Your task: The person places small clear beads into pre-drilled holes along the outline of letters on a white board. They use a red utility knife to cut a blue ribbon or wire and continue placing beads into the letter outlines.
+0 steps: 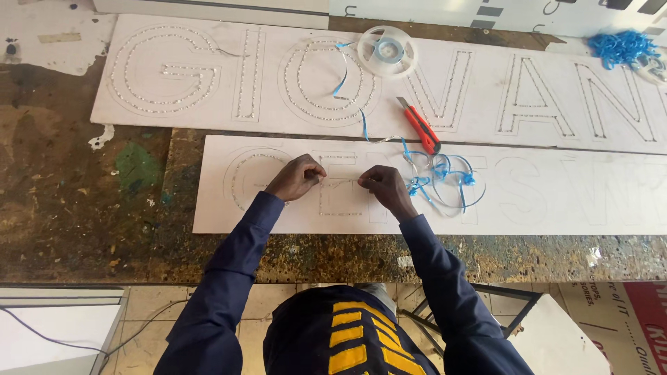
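Note:
My left hand (297,177) and my right hand (383,185) rest on the near white sign board (556,208), which carries large outlined letters. Between their pinched fingertips runs a thin light strip (340,182), stretched across one letter outline. The strip trails right into a tangle of blue backing tape (445,177) and up to a clear plastic reel (386,51) on the far white sign board (486,76). Both arms wear dark blue sleeves.
A red utility knife (420,125) lies between the two boards. A heap of blue tape (622,47) sits at the far right. The stained workbench (83,208) extends left; below its edge are a tiled floor and a printed red-and-white sheet (625,326).

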